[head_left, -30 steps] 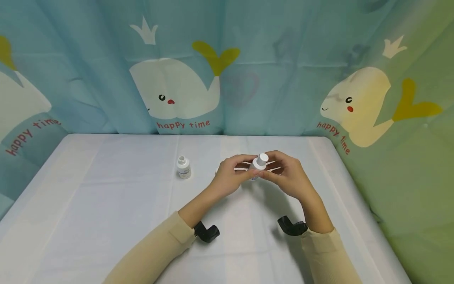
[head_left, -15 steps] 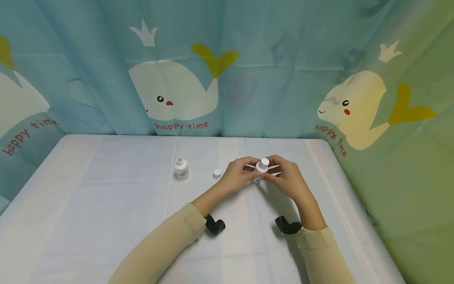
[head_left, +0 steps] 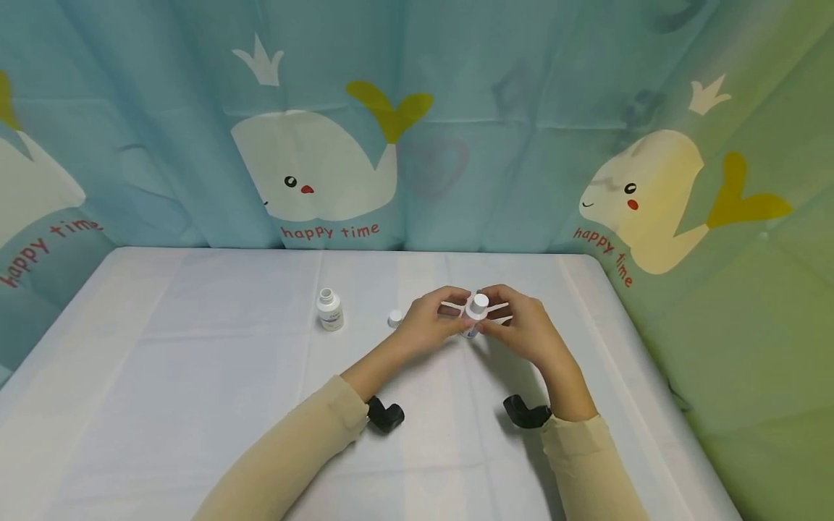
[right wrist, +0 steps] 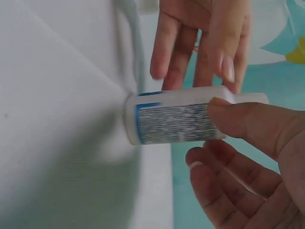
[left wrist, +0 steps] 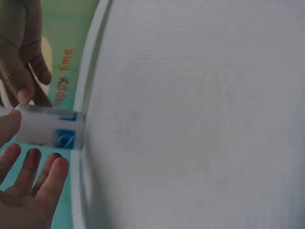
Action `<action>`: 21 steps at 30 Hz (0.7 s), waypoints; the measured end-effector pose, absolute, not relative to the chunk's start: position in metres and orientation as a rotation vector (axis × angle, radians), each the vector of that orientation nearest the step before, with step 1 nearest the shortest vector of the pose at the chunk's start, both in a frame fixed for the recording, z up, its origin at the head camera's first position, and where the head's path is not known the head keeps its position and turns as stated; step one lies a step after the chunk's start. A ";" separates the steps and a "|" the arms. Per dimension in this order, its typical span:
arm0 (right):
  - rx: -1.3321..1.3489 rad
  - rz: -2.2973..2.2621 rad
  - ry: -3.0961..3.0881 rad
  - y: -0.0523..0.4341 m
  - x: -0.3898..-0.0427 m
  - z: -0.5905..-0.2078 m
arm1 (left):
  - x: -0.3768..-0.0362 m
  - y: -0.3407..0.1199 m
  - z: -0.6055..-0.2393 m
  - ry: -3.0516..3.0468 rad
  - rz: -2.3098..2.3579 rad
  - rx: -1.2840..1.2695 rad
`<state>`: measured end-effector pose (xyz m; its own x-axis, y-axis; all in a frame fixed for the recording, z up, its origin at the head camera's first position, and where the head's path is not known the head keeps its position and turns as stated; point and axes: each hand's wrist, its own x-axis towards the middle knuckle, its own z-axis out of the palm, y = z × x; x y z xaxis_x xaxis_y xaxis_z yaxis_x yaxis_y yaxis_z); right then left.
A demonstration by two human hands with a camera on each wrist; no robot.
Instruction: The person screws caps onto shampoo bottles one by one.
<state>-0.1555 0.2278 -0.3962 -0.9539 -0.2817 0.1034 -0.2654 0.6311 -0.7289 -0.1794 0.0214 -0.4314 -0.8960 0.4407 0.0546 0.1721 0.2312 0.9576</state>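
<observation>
A small white bottle [head_left: 476, 314] with its white cap [head_left: 480, 301] on stands between my two hands, slightly tilted. My left hand [head_left: 420, 323] pinches it from the left near the shoulder. From the other side my right hand [head_left: 526, 329] holds it, thumb [right wrist: 248, 121] over the printed label in the right wrist view. Whether its base touches the table I cannot tell. To the left, a second white bottle [head_left: 330, 312] sits upright with its neck uncovered. A loose white cap [head_left: 394, 318] lies on the table, close beside my left hand.
A white cloth covers the table [head_left: 215, 391]. Behind it hangs a blue-green curtain [head_left: 482, 181] printed with whales. Black angled mounts [head_left: 386, 416] stick out from both sleeves.
Both hands, with the bottle, have come slightly lower and nearer. The loose cap, mostly hidden behind the left hand a second ago, now shows. The open bottle stays standing.
</observation>
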 end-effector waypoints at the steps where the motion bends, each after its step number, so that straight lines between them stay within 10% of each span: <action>1: -0.477 -1.252 2.820 0.228 -0.155 -0.394 | -0.179 0.018 -0.429 2.269 1.737 0.583; 21: -0.869 -1.522 2.831 0.195 -0.124 -0.344 | -0.151 -0.133 -0.337 2.433 2.010 0.695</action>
